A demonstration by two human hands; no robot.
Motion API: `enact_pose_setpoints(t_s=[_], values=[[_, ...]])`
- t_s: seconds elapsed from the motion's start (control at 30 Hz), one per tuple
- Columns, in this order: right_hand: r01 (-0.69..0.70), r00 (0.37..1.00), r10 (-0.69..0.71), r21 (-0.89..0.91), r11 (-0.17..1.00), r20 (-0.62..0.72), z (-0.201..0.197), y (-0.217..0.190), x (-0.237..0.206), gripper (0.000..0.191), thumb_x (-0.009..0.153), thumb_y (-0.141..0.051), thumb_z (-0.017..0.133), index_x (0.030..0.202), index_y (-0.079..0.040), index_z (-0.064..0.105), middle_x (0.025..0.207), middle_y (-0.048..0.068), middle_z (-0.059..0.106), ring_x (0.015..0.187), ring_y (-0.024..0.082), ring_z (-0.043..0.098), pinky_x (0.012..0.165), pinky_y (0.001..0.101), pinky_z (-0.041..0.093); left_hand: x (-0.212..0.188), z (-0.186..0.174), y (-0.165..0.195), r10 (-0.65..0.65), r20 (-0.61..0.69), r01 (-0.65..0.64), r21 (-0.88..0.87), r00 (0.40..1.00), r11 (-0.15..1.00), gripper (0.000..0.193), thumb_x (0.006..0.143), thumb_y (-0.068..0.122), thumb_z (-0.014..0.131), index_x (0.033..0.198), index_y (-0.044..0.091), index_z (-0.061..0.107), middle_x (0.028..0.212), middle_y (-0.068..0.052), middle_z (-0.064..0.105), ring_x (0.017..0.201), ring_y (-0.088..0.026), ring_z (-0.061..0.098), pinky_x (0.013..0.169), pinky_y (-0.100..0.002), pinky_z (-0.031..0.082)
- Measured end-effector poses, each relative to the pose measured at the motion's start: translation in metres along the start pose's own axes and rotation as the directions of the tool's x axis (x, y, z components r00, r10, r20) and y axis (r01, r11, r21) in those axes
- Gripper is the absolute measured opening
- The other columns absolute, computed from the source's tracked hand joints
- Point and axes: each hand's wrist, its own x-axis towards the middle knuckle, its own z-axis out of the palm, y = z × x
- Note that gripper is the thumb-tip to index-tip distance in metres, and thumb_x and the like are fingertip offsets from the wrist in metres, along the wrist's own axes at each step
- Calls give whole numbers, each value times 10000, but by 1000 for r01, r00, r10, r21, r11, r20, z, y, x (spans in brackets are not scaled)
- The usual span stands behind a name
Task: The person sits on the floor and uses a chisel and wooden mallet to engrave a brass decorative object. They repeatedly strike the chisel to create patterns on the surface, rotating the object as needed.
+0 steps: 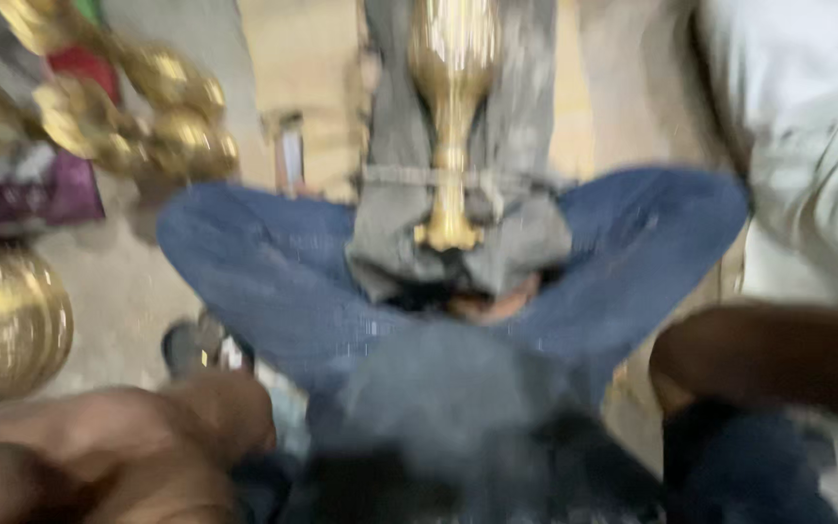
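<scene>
A tall golden brass vase (451, 126) stands upright against a seated person's grey shirt (395, 184), above crossed legs in blue jeans (273, 272). The picture is badly blurred — the left hand (138, 446) sits low at the bottom edge, the right hand (758, 354) opposite, and I cannot tell their grip. More brass pieces (138, 116) lie on the floor (118, 291) at left.

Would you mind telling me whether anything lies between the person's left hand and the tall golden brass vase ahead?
Yes. Between the left hand at bottom left and the tall golden brass vase lie the seated person's crossed blue-jeaned legs and a blurred grey cloth bundle. The picture is too blurred for finer detail.
</scene>
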Motion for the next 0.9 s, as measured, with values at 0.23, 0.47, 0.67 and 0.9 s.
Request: enact_pose_setpoints(t_s=[0.23, 0.47, 0.67, 0.9], values=[[200, 962, -209, 69, 977, 178, 71, 20, 89, 841, 947, -390, 861, 1594, -129, 390, 1309, 211, 661, 1133, 286, 710, 942, 421, 621, -5, 5, 4, -273, 285, 259, 87, 919, 962, 335, 878, 63, 842, 1194, 60, 728, 719, -21, 581, 567, -115, 496, 510, -302, 369], [196, 666, 134, -345, 918, 734, 184, 25, 121, 1062, 798, -581, 877, 1623, -198, 329, 1176, 241, 714, 1073, 352, 732, 856, 480, 611, -107, 48, 30, -714, 648, 887, 126, 266, 445, 297, 912, 100, 789, 1193, 44, 709, 883, -49, 694, 708, -93, 635, 580, -273, 500], [291, 557, 310, -531, 796, 770, 229, 46, 132, 1306, 652, -777, 844, 1659, -251, 202, 1132, 314, 715, 1072, 475, 711, 947, 570, 554, -134, 38, 48, -848, 519, 815, 533, -106, 225, 302, 926, 233, 741, 1162, 50, 699, 853, -103, 717, 676, -219, 660, 612, -360, 528], [25, 519, 149, -189, 982, 842, 217, 77, 134, 1214, 729, -519, 952, 1645, -171, 235, 1499, 253, 566, 1365, 373, 579, 1132, 468, 474, -131, 40, 21, -791, 589, 820, 365, 163, 441, 298, 1085, 123, 542, 1347, -7, 603, 1233, -185, 703, 1114, -308, 705, 910, -388, 548]])
